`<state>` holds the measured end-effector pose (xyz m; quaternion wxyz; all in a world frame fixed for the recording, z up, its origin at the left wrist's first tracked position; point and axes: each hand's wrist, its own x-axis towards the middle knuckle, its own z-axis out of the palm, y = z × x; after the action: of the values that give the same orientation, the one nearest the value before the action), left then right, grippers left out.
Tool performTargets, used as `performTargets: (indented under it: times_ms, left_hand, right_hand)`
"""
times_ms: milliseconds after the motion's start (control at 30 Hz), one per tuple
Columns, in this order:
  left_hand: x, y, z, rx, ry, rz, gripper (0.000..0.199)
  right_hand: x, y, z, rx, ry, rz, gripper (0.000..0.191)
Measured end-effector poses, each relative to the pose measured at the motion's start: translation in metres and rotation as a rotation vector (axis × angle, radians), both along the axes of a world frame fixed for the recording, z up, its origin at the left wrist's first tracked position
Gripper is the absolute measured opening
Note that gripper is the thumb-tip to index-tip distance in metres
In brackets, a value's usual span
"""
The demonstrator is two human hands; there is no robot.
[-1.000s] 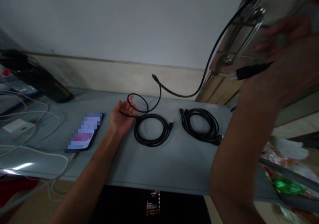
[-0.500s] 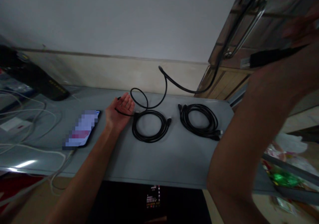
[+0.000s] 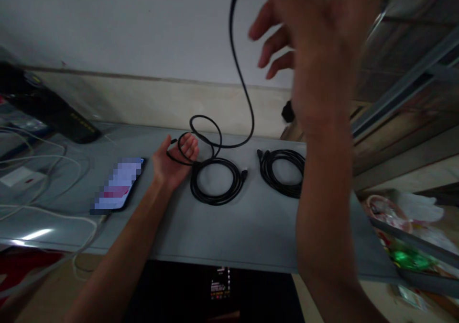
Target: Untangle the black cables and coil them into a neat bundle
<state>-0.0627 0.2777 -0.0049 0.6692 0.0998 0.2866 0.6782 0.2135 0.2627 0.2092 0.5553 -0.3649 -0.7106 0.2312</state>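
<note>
My left hand lies palm up over the table with its fingers loosely curled. A thin black cable loops across this palm and fingers. From there the cable rises in a long curve to my right hand, lifted at the top of the view. Its grip on the cable is partly cut off by the frame edge, while its other fingers are spread. A black plug shows beside my right wrist. Just right of my left hand lies a coiled black cable with a plug end.
Another coiled black cable lies to the right, partly behind my right forearm. A phone with a lit screen, white cords and a black bottle-like object are on the left of the grey table. A wall stands behind.
My right hand has swung from the far right toward the middle, carrying the cable with it. One more loop now rests over my left hand, which stays nearly in place.
</note>
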Motion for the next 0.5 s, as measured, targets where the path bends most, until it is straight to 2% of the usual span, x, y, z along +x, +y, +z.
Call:
performTargets:
  times_ms: [67, 133, 200, 333, 433, 500]
  left_hand:
    - [0.001, 0.000, 0.000, -0.001, 0.010, -0.027, 0.045]
    - [0.002, 0.001, -0.001, 0.014, 0.019, -0.044, 0.047]
    - [0.002, 0.002, -0.001, 0.040, 0.017, -0.066, 0.050]
    - [0.003, 0.002, 0.002, 0.052, 0.016, -0.093, 0.057]
    - [0.004, 0.001, 0.004, 0.008, 0.081, -0.105, 0.056]
    - [0.005, 0.002, 0.004, -0.017, 0.121, -0.103, 0.050]
  right_hand:
    - [-0.015, 0.002, -0.011, 0.096, -0.128, 0.163, 0.015]
    - [-0.030, 0.007, -0.025, 0.141, -0.392, 0.311, 0.016]
    - [-0.045, 0.014, -0.042, 0.126, -0.622, 0.337, 0.013]
    - [-0.078, 0.025, -0.076, -0.033, -0.927, 0.379, 0.013]
    - [-0.096, 0.029, -0.097, -0.077, -1.094, 0.444, 0.018]
    - [-0.104, 0.031, -0.108, -0.065, -1.156, 0.437, 0.024]
